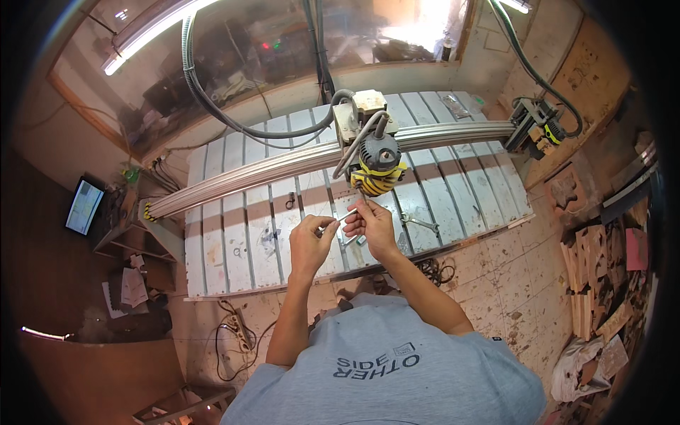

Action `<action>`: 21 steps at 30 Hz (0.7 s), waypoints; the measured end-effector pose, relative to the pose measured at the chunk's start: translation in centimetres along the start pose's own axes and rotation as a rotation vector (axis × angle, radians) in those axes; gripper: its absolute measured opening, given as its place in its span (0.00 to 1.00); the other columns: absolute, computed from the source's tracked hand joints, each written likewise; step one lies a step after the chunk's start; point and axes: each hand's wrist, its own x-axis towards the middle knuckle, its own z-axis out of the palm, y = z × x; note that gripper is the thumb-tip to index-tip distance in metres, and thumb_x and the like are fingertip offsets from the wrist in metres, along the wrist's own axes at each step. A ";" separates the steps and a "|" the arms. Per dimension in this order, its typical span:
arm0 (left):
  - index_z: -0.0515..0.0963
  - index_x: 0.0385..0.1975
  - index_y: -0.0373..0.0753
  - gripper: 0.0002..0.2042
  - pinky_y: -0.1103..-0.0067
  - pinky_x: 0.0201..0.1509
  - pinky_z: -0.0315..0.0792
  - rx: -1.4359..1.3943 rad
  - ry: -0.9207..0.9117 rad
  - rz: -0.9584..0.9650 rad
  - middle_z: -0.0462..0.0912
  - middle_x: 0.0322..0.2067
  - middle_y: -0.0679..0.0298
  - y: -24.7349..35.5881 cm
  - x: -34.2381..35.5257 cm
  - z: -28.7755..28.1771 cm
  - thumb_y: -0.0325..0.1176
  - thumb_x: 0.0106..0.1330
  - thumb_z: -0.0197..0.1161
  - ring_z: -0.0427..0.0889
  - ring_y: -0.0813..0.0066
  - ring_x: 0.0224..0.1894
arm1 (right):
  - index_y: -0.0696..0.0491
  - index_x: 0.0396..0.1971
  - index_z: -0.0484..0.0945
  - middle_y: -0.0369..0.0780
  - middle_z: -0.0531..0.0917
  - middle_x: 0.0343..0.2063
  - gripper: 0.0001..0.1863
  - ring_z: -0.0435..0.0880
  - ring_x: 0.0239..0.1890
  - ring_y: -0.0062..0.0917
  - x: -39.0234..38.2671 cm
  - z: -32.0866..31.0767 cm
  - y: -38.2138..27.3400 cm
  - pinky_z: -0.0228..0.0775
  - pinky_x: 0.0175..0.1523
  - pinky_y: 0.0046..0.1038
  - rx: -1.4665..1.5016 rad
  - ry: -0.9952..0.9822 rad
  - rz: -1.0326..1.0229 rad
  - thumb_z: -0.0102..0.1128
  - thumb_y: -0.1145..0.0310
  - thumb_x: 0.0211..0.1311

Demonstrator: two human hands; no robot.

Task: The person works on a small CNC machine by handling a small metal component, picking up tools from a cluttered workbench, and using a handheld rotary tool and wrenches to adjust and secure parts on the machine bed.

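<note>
Rod in hand: your slim pale rod [347, 214] sits between your two hands, above the slatted table [216, 248], just below the striped motor [375, 183].
Left hand: your left hand [310, 244] has thumb and fingertips closed on the rod's near end.
Right hand: your right hand [373, 228] has thumb and forefinger close together under the motor, the other fingers loosely curled; you cannot tell here whether they grip anything.
Motor work: you seem to be fitting or adjusting something at its lower end; the next move likely calls for steady, lined-up fingertips.
Shirt lettering: dark words and a small boxed mark cross your grey-blue shirt [425, 397].
Screen: writing on the screen [85, 205] is too small to read.
</note>
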 end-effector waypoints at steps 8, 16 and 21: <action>0.86 0.27 0.42 0.07 0.69 0.41 0.68 0.509 0.015 0.413 0.81 0.25 0.62 3.7 2.4 -3.5 0.37 0.59 0.69 0.80 0.63 0.30 | 0.57 0.39 0.77 0.39 0.83 0.26 0.17 0.84 0.25 0.21 0.0 1.4 -0.3 0.80 0.30 0.21 0.371 0.039 0.190 0.51 0.56 0.75; 0.82 0.22 0.38 0.07 0.71 0.44 0.68 0.853 -0.144 0.638 0.81 0.25 0.61 8.5 4.5 -4.4 0.34 0.57 0.65 0.82 0.65 0.32 | 0.55 0.37 0.78 0.35 0.82 0.24 0.15 0.82 0.23 0.17 0.6 1.0 -0.8 0.76 0.27 0.16 0.556 0.062 0.283 0.54 0.58 0.73; 0.82 0.22 0.41 0.06 0.71 0.42 0.67 0.716 -0.049 0.608 0.80 0.24 0.64 6.7 4.8 -4.5 0.35 0.57 0.67 0.80 0.66 0.31 | 0.56 0.35 0.78 0.34 0.82 0.22 0.18 0.80 0.20 0.15 0.6 1.0 -1.2 0.74 0.24 0.16 0.368 0.048 0.273 0.55 0.55 0.73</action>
